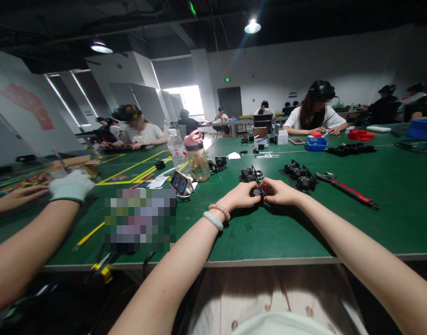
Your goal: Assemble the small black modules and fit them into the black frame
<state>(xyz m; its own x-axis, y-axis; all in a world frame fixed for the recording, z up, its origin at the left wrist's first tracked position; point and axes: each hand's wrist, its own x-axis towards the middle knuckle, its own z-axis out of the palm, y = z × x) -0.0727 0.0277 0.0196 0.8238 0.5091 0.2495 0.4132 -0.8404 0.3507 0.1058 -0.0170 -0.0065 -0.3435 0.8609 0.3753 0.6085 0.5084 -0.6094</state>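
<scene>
Over the green table, my left hand (242, 195), with a bead bracelet and a pale bangle on its wrist, closes its fingers on a small black part (256, 191). My right hand (280, 191) pinches the same part from the other side. The part looks like a dark plastic assembly with a thin upright edge; the fingers cover much of it. Just behind the hands lies another black part (247, 173). A cluster of similar black parts (299, 175) rests beyond my right hand. Beside that cluster lies an adjustable wrench (349, 190) with a red and black handle.
Left of my hands stand a pink-lidded bottle (198, 160), a clear bottle (176, 149) and a small clock-like display (180, 184). A co-worker's gloved hand (70, 186) is at the far left. Farther back are a blue bin (316, 144) and small boxes (260, 138).
</scene>
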